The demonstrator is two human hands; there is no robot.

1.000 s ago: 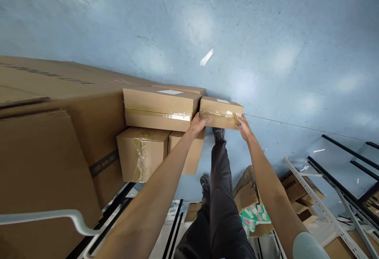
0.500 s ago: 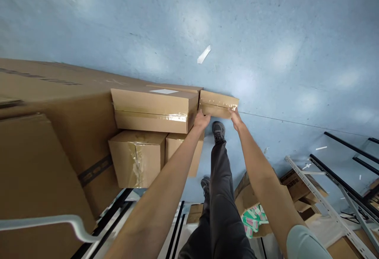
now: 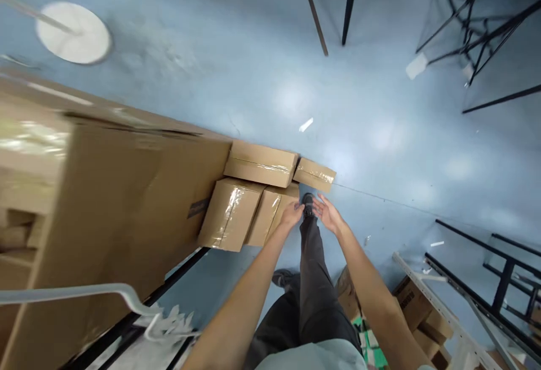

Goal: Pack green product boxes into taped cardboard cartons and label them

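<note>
My right hand [image 3: 328, 214] is in the air just short of a small taped cardboard box [image 3: 315, 175] on the floor, fingers spread and holding nothing. My left hand [image 3: 292, 212] hovers beside it over my shoe, its fingers loosely apart and nothing in them. To the left of the small box sits a longer taped carton [image 3: 262, 164]. Closer to me stand a tall taped box [image 3: 231, 215] and a narrower one [image 3: 270, 212], partly behind my left hand.
A very large carton [image 3: 139, 217] fills the left side, with a bent white metal rail [image 3: 84, 291] before it. Black and white metal frames [image 3: 460, 285] stand at right, near open boxes [image 3: 416, 308]. Thin dark legs [image 3: 350, 3] and a round white base [image 3: 74, 32] are farther off.
Both hands have come off the small box and drawn back toward me, closer together. The view has tilted up, showing more floor and furniture at the far side.
</note>
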